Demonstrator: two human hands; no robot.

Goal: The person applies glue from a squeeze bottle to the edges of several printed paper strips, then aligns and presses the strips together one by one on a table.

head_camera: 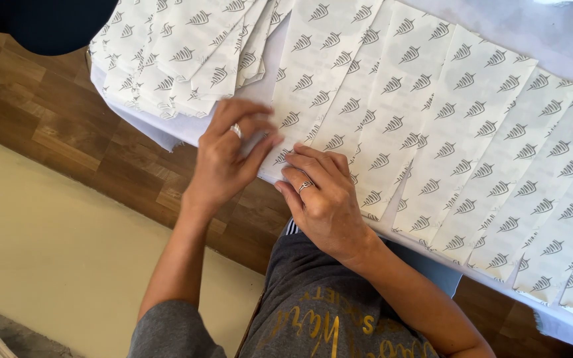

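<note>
From the head camera we saw the left hand [223,159] and right hand [323,195], fingers pinching the near end of 1 printed paper strip [303,86] on the white table [552,40]. We judged a tug could skew the overlapping row [485,152]. No containers showed; a loose pile [180,53] lay beyond.

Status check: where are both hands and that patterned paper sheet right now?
Left hand and right hand both pressing near end of one patterned paper sheet. Sheet flat on table edge. Neighbouring sheets overlap alongside; loose pile beyond left hand.
</note>
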